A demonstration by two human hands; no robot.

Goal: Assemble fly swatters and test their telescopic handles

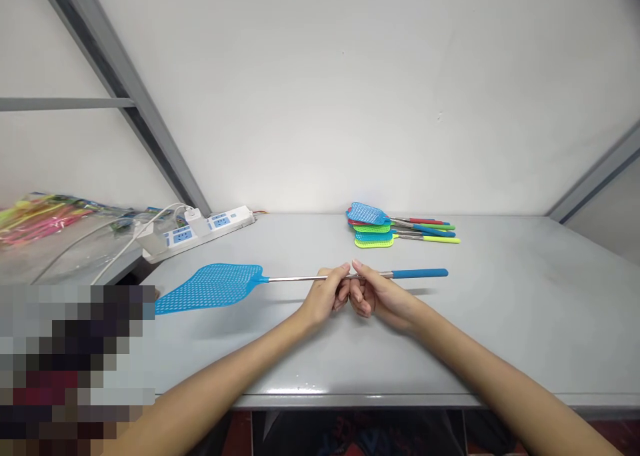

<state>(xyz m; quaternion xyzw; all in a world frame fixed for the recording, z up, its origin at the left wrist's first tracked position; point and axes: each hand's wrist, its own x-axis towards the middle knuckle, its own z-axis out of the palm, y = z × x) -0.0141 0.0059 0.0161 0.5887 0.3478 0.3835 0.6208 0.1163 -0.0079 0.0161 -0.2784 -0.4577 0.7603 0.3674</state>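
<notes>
A blue fly swatter with a perforated head, metal rod and blue grip lies crosswise just above the table, its head to the left. Both hands hold its rod near the middle. My left hand is closed round the rod, thumb along the top. Right beside it, my right hand is closed on the rod close to the blue grip. The two thumb tips nearly meet. Behind my hands, a stack of fly swatters in blue, red, green and yellow lies with handles pointing right.
A white power strip with plugs and white cables lies at the back left. Beyond the left side are plastic-wrapped colourful items. The grey table meets a white wall behind. A blurred patch covers the lower left, apparently over a person.
</notes>
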